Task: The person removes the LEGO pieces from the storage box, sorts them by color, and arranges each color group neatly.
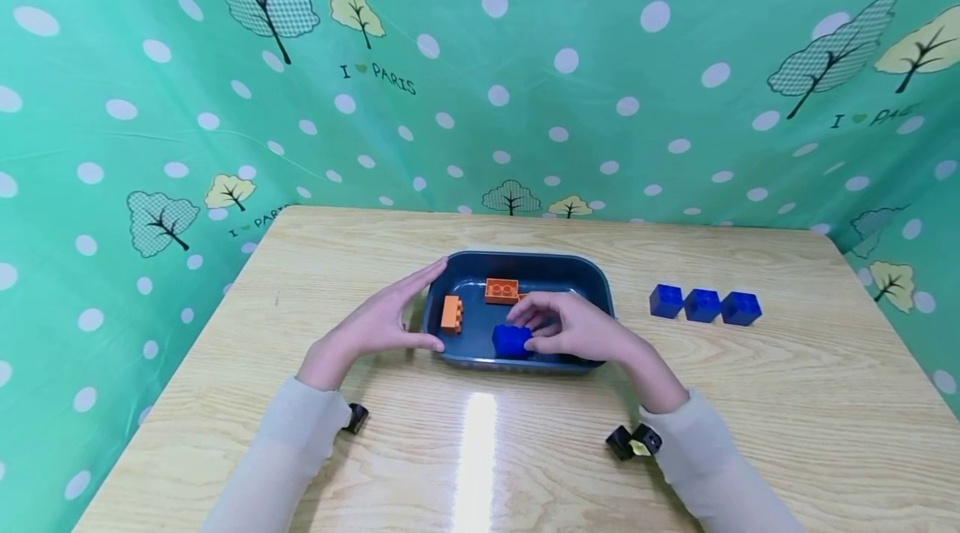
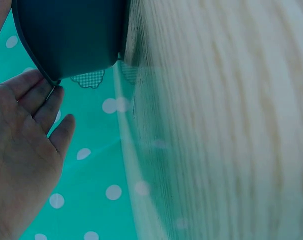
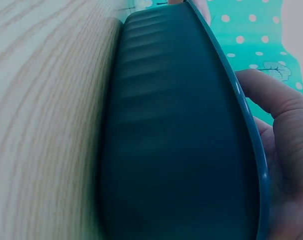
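A dark blue rectangular tub (image 1: 480, 362) stands on the table in the head view. My left hand (image 1: 382, 316) spans its left end, fingers and thumb extended, with fingertips right at the rim; in the left wrist view the fingers (image 2: 51, 107) touch the tub's edge. Over the tub's front right part, my right hand (image 1: 577, 329) pinches a blue toy brick (image 1: 512, 341) between thumb and bent fingers. Inside lie one orange brick (image 1: 452, 314) on its side at the left and another orange brick (image 1: 502, 291) near the back; more orange shows partly behind my right fingers.
Three blue bricks (image 1: 702, 305) stand in a row on the wooden table (image 1: 360, 250), right of the tub. A green dotted cloth (image 1: 525, 100) hangs behind the table's far edge. Small black devices (image 1: 620, 442) sit at both wrists.
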A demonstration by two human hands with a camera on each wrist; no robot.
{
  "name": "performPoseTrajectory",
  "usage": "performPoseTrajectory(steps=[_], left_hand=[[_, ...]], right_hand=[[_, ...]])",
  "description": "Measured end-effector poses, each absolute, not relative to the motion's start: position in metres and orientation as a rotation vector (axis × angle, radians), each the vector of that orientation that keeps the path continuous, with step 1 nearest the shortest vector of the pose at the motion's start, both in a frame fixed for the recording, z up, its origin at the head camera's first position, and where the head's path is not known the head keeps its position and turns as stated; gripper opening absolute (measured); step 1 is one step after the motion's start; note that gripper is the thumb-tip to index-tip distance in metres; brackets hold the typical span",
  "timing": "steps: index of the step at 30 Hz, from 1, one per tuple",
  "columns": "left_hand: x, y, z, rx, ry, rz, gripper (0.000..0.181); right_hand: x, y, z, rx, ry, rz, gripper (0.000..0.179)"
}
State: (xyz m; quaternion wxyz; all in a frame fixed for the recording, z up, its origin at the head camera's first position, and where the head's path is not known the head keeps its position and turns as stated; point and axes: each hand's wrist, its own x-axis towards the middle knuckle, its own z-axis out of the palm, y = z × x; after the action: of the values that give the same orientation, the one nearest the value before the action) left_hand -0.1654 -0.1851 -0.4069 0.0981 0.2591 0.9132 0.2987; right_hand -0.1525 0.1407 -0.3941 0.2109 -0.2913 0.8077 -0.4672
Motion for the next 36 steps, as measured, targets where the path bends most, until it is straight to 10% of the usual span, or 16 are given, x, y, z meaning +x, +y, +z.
performPoseTrajectory(steps=[36], left_hand=[[-0.165, -0.185, -0.405, 0.772, 2.698, 0.888, 0.115]], right_hand=[[-0.144, 0.188, -0.371, -0.772, 2.548, -1.352, 0.034]])
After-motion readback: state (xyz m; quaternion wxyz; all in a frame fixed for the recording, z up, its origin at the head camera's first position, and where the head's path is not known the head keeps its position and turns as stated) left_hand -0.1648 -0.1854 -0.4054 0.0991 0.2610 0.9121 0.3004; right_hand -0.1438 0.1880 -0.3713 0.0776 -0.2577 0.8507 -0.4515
